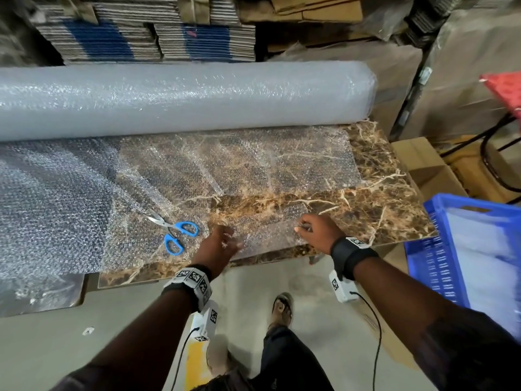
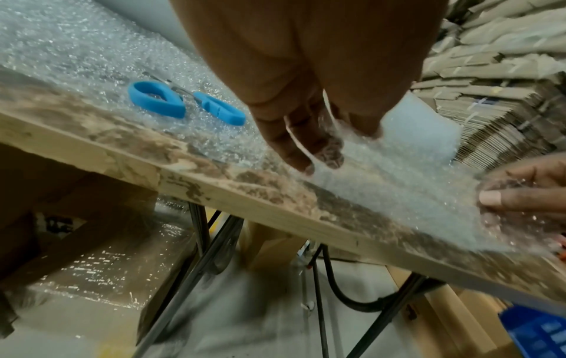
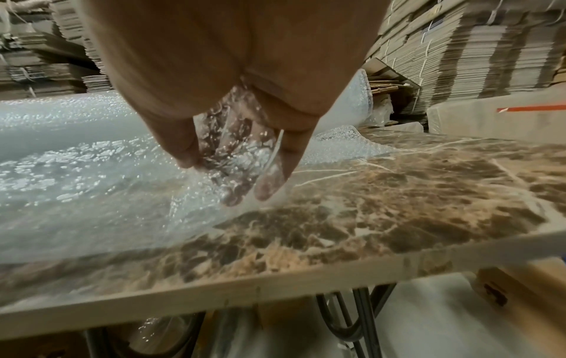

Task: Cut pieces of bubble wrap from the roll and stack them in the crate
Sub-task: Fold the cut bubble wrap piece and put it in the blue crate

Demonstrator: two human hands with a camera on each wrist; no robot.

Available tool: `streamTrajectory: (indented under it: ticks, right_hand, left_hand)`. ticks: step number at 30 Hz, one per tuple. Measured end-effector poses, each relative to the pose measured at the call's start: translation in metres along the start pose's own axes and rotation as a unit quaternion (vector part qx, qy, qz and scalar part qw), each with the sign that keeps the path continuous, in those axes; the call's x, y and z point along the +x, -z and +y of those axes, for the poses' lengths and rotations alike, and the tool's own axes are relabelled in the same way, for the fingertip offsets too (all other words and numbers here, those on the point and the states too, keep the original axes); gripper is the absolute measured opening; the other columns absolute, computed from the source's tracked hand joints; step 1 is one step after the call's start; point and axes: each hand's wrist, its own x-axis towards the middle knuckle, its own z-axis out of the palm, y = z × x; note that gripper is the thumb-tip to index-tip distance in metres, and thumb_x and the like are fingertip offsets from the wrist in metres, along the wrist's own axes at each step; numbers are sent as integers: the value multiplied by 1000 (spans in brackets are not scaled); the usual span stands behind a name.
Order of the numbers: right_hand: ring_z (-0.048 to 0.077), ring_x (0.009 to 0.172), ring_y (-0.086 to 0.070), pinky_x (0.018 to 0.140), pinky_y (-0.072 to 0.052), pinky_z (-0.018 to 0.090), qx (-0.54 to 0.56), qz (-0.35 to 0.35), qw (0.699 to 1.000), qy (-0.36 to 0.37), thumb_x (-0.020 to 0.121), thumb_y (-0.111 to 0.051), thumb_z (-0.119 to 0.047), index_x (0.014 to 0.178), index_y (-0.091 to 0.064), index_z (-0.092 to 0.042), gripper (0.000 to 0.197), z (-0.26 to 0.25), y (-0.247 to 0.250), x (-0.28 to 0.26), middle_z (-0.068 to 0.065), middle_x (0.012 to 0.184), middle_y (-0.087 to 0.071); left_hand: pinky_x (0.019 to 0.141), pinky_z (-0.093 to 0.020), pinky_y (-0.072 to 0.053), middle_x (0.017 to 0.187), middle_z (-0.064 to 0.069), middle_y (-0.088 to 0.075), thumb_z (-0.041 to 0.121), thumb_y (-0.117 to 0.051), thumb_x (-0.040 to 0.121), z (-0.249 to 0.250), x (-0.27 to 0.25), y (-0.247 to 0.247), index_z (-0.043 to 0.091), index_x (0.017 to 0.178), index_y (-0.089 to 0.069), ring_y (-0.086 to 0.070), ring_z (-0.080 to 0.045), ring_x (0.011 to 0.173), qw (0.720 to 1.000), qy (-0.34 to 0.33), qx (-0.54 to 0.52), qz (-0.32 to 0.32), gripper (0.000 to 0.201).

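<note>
Two hands at lower centre, left hand [image 1: 222, 244] and right hand [image 1: 317, 231] each pinching a cut bubble wrap piece [image 1: 267, 230], its long axis left-right, roll [image 1: 180, 97] lying left-right across the upper frame, scissors [image 1: 174, 231] pointing upper left

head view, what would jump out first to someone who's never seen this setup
The big bubble wrap roll lying across the far side of the marble-patterned table dominates, its loose sheet spread toward the person. Next come the blue-handled scissors lying on that sheet, just left of the left hand. Both hands, the right hand included, pinch a cut piece of bubble wrap at the near edge, with the blue crate waiting at the right.
</note>
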Motion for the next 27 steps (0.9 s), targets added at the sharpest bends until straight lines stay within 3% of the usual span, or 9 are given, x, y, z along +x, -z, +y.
streamTrajectory:
  ticks: [4, 7, 9, 12, 16, 20, 23, 25, 27]
  right_hand:
    - [17, 96, -64, 78, -48, 28, -11, -50, 999, -5, 93, -63, -32, 109, -66, -19, 22, 1, 10, 24, 3, 107, -70]
    - [22, 111, -62, 85, -47, 27, -12, -68, 998, -10, 92, -65, -34, 126, -63, -18, 38, 0, 20, 40, 6, 122, -66]
    - [23, 114, -62, 89, -47, 28, -13, -76, 997, -14, 92, -65, -36, 128, -62, -18, 40, 1, 25, 50, 7, 126, -65]
    - [23, 108, -63, 93, -51, 39, -38, -84, 996, -12, 91, -64, -43, 123, -63, -21, 39, 6, 28, 63, 4, 123, -66]
    - [21, 77, -66, 75, -55, 34, -48, -75, 996, 10, 91, -65, -40, 103, -66, -23, 21, 10, 32, 73, 0, 94, -70]
    - [19, 87, -65, 80, -55, 36, -68, -81, 994, 31, 91, -64, -39, 98, -66, -23, 18, 9, 30, 78, -1, 99, -70]
    - [17, 90, -62, 77, -51, 32, -96, -71, 993, 15, 90, -65, -36, 101, -65, -22, 18, 9, 24, 80, -8, 99, -65]
    - [16, 85, -59, 72, -50, 30, -125, -42, 991, -11, 88, -67, -40, 103, -60, -22, 24, 9, 23, 77, -10, 95, -58]
    - [18, 84, -57, 71, -51, 31, -173, 2, 985, -19, 85, -69, -40, 103, -53, -22, 30, 5, 21, 74, -4, 99, -56]
  left_hand:
    - [56, -14, -38, 78, 14, -58, 34, -66, 91, 2, 9, 1, 27, 105, -47, -57, -4, 69, 1000, 29, -4, 1, 25]
    - [57, -23, -49, 81, 5, -62, 21, -64, 92, 1, 19, 2, 22, 103, -52, -62, -12, 68, 997, 50, -34, 51, 16]
    - [54, -26, -51, 83, 1, -64, 18, -63, 92, 1, 27, 3, 21, 102, -53, -63, -15, 65, 992, 71, -71, 81, 14]
    - [63, -34, -54, 87, 3, -64, 21, -63, 92, 3, 38, 1, 24, 103, -53, -65, -19, 71, 991, 80, -52, 98, 16]
    - [66, -31, -46, 93, 2, -64, 22, -58, 93, 5, 46, -6, 24, 104, -54, -62, -19, 81, 987, 107, 4, 123, 12]
    - [68, -34, -43, 99, -4, -64, 30, -52, 94, 8, 45, -14, 24, 106, -56, -61, -27, 84, 974, 166, 59, 140, 15]
    - [75, -39, -49, 109, -8, -60, 38, -54, 94, 8, 38, -19, 22, 109, -57, -60, -30, 91, 974, 171, 57, 137, 22]
    - [76, -41, -49, 114, -9, -53, 30, -62, 91, 10, 33, -20, 20, 113, -56, -58, -32, 95, 973, 162, 65, 153, 25]
    - [76, -42, -50, 119, -11, -49, 13, -67, 86, 15, 32, -20, 16, 118, -55, -56, -31, 98, 968, 149, 81, 185, 34]
